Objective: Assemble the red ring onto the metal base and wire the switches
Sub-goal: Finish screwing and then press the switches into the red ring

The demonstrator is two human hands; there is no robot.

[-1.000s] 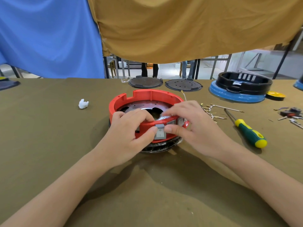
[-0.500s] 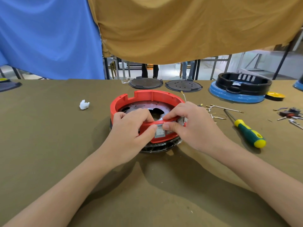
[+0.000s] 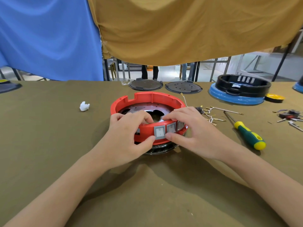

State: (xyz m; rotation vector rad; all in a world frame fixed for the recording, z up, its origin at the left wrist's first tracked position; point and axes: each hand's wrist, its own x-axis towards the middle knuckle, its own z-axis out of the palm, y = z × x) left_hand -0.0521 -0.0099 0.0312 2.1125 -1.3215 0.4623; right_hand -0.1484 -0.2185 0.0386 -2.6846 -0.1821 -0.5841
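Note:
The red ring (image 3: 147, 97) sits on the perforated metal base (image 3: 147, 108) in the middle of the table. Grey rocker switches (image 3: 159, 132) are set in the ring's near wall, three showing side by side. My left hand (image 3: 126, 135) grips the ring's near rim, fingers curled over the top and thumb under the left switch. My right hand (image 3: 191, 131) grips the rim beside it, fingers over the top edge and thumb pressing just below the middle switch. Loose wires with terminals (image 3: 211, 114) lie to the right of the ring.
A green and yellow screwdriver (image 3: 247, 135) lies on the right. Two dark round plates (image 3: 146, 85) (image 3: 183, 87) sit at the back, with a black ring on a blue base (image 3: 242, 86) further right. A white scrap (image 3: 84, 106) lies left. Small parts (image 3: 290, 115) lie at the far right.
My thumbs have slid down off the switch face to the ring's lower edge, uncovering the switches. Both hands stay on the near rim.

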